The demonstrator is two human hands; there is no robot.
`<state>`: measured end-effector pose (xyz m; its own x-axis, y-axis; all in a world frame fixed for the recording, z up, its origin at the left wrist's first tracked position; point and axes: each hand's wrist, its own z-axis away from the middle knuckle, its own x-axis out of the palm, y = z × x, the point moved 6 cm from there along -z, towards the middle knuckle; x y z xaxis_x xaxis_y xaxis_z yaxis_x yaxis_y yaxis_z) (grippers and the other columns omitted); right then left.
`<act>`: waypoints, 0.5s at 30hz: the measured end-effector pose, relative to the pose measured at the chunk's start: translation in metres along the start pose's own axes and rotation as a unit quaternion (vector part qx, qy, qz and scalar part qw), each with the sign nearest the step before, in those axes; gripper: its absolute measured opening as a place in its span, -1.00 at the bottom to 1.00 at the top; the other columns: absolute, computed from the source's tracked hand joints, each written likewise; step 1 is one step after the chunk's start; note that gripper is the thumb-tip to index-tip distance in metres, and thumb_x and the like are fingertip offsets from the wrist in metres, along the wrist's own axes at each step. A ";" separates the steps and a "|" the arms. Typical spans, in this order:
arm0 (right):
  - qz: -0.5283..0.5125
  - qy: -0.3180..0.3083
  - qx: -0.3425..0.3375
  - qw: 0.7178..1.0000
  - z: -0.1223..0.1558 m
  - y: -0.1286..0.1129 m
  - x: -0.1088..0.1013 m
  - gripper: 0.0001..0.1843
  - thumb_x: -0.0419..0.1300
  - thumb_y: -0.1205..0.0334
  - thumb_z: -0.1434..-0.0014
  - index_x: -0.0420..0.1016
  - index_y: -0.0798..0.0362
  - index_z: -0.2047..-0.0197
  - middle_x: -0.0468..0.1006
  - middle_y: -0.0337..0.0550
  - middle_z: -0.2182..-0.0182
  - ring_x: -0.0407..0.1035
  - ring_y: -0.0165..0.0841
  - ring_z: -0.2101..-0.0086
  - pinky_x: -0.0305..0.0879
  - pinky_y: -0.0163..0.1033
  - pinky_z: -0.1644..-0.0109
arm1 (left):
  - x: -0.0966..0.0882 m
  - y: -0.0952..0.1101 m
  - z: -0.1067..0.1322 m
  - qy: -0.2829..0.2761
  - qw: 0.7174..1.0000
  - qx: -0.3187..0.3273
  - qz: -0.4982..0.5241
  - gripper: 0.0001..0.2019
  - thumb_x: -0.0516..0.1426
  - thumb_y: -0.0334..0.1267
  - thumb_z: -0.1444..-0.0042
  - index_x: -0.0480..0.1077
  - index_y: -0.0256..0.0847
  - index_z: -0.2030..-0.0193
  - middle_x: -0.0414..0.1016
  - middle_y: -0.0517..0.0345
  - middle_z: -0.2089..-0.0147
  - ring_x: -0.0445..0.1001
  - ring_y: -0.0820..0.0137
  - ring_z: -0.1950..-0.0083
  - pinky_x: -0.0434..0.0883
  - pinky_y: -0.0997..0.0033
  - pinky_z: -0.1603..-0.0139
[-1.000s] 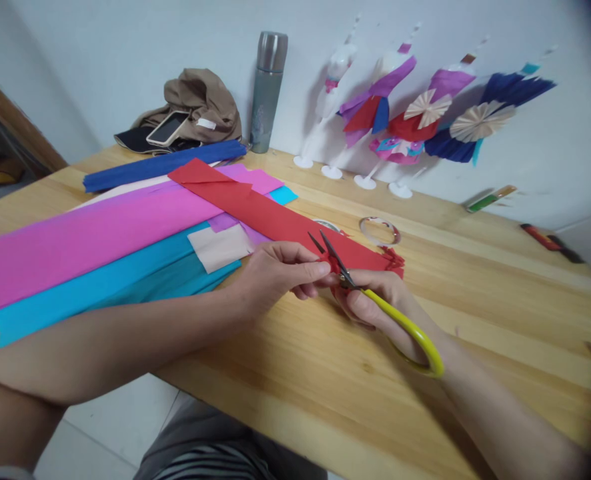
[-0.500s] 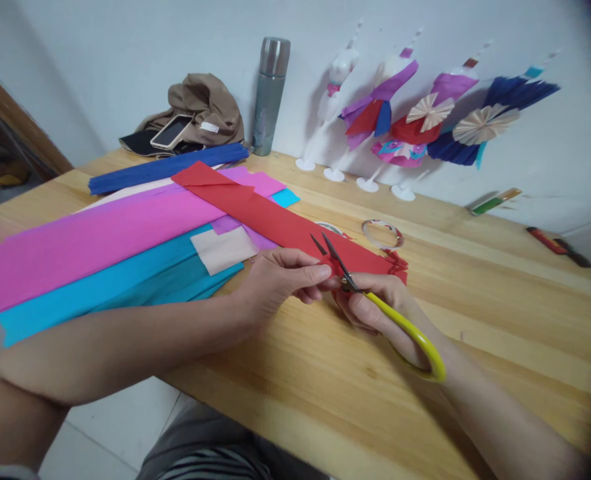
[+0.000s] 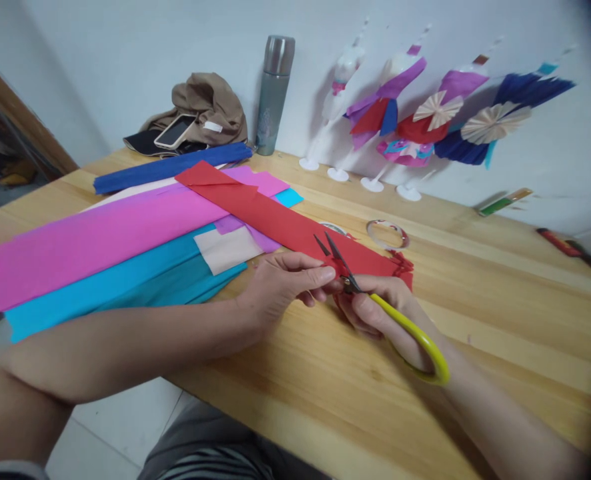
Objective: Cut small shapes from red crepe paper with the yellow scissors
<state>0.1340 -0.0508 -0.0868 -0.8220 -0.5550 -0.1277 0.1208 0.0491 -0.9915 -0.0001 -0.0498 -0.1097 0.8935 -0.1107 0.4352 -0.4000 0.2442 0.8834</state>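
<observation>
My left hand (image 3: pixel 288 287) pinches a small piece of red paper (image 3: pixel 331 264) between thumb and fingers. Yellow-handled scissors (image 3: pixel 410 333) are in my right hand (image 3: pixel 383 303), their blades parted and pointing up and away from me, close against the red piece. Both hands nearly touch above the table's front half. Just beyond them a long folded strip of red crepe paper (image 3: pixel 275 217) lies slantwise, with small red scraps (image 3: pixel 401 263) at its right end. How much of the small piece lies between the blades is hidden by my fingers.
Pink (image 3: pixel 110 233), teal (image 3: pixel 140 280) and blue crepe paper (image 3: pixel 175 168) lie to the left. A tape roll (image 3: pixel 387 235) is beyond my hands. Behind stand a thermos (image 3: pixel 275 97), a cap with a phone (image 3: pixel 175 131), and several paper-dressed figures (image 3: pixel 410 133). A red-and-black cutter (image 3: pixel 570 248) lies right.
The whole view has shifted slightly, so everything sits a little further right. My hands, the scissors and the red piece hold almost the same pose.
</observation>
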 end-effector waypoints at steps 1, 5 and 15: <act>0.001 0.001 -0.001 1.000 0.000 0.000 0.000 -0.56 0.27 -0.24 -0.18 0.66 -0.03 0.21 0.14 -0.36 0.63 -0.15 -0.49 0.64 -0.16 -0.31 0.63 | 0.000 0.000 0.000 0.000 1.000 -0.001 0.003 -0.75 0.39 -0.11 0.14 0.54 -0.24 0.49 0.48 0.21 0.54 0.33 0.55 0.51 0.27 0.47 0.43; 0.006 -0.002 -0.003 1.000 0.000 -0.002 0.001 -0.53 0.25 -0.25 -0.19 0.63 0.03 0.24 0.13 -0.35 0.64 -0.15 -0.50 0.63 -0.26 -0.30 0.64 | 0.000 0.000 -0.001 -0.002 1.000 0.003 0.015 -0.74 0.41 -0.10 0.16 0.54 -0.24 0.50 0.48 0.22 0.55 0.33 0.55 0.52 0.25 0.49 0.45; 0.041 0.044 0.020 0.998 -0.002 0.009 -0.014 -0.46 0.20 -0.31 -0.20 0.51 0.07 0.23 0.16 -0.39 0.64 -0.04 -0.50 0.65 -0.11 -0.31 0.62 | -0.003 0.001 -0.002 0.006 0.999 0.010 -0.034 -0.78 0.34 -0.13 0.08 0.52 -0.25 0.48 0.47 0.22 0.57 0.35 0.56 0.54 0.29 0.52 0.46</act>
<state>0.1460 -0.0409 -0.0938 -0.8539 -0.4756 -0.2113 0.2102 0.0562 -0.9760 -0.0032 -0.0467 -0.1104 0.9210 -0.1145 0.3724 -0.3427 0.2166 0.9141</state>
